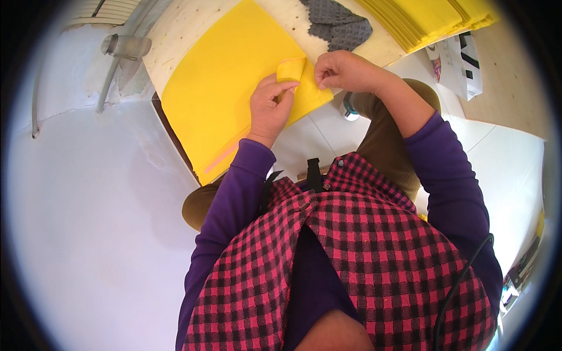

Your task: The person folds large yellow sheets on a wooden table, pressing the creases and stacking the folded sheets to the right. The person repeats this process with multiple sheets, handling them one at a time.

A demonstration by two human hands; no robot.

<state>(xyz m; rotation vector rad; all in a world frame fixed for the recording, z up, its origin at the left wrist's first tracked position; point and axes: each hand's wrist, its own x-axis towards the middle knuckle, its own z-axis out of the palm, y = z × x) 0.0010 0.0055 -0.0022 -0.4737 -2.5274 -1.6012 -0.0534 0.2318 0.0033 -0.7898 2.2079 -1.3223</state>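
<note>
Left hand (271,110) comes first: its thumb and forefinger are closed to a pinch at the lower end of a curled flap (289,70), part of the yellow sheet (216,76). Right hand (354,71) is just beside it, thumb and fingers drawn in narrow at the sheet's right-hand corner; whether any edge or thread sits between those fingertips I cannot tell.

To do this fold well, I would pin the curl close to its root with the left hand, so it neither unrolls nor skews, and let the right hand work with small, light pulls. The sheet looks thin and soft, so a hard tug could crease or stretch it. Lining up the edges before pressing would be wise.

Farther out, the sheet lies spread across the pale wooden bench (161,44), with a pinkish strip (225,157) along its near left edge. Beyond are a crumpled grey cloth (339,26), a stack of yellow sheets (418,23) and a white bag (459,67).
</note>
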